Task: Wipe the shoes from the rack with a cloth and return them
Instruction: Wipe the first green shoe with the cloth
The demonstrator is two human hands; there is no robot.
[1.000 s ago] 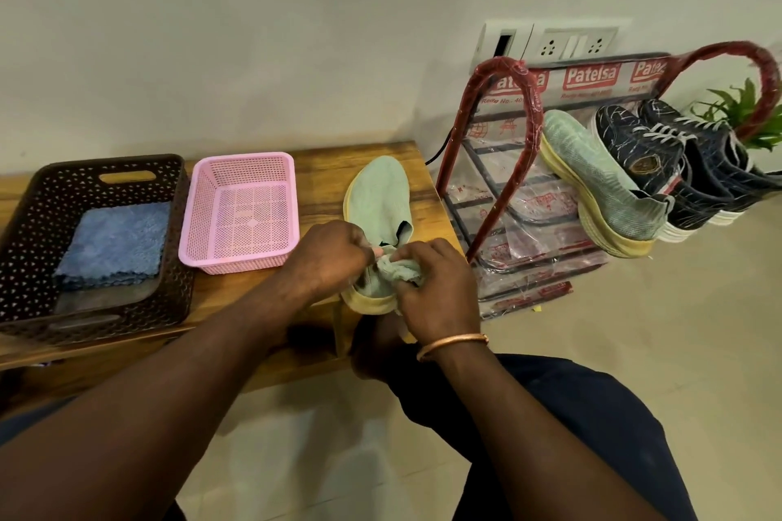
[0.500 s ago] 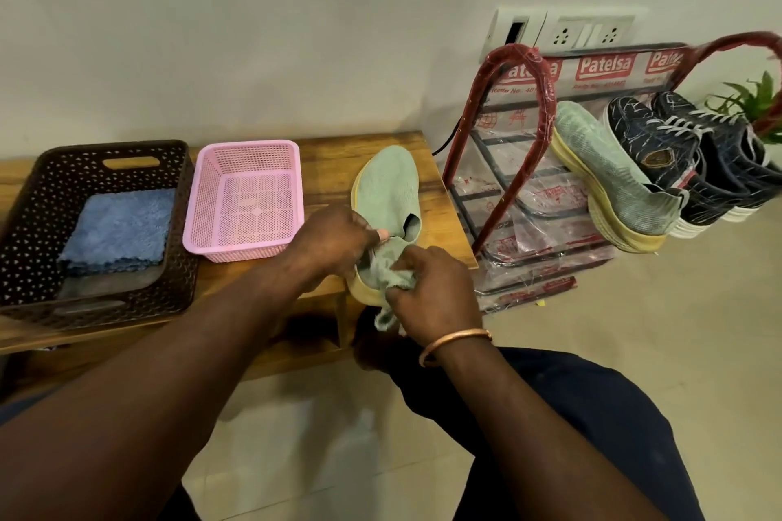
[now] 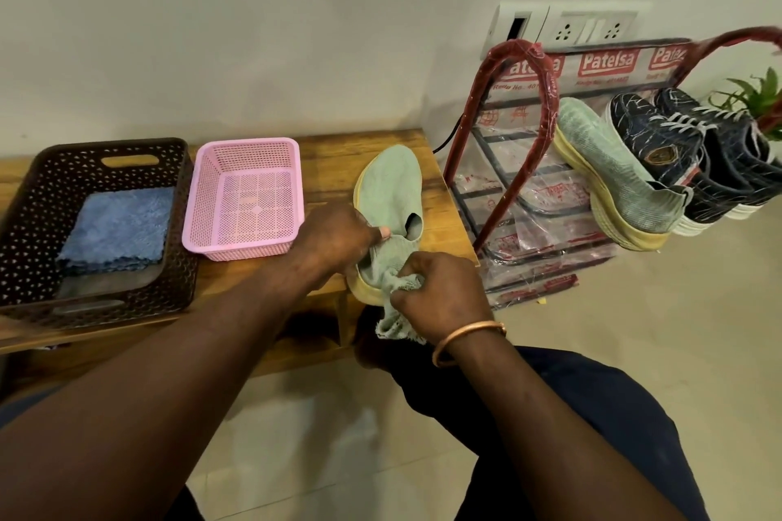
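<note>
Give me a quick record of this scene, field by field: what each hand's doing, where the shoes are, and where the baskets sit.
left hand: grips the green shoe near its collar, on the wooden bench
right hand: holds the green cloth at the shoe's heel
shoe rack: matching green shoe and two dark sneakers
brown basket: on the bench, holds a folded blue cloth
pink basket: on the bench, between brown basket and green shoe

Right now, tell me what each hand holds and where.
The left hand holds the green shoe at its heel collar; the right hand grips the bunched green cloth.
</note>
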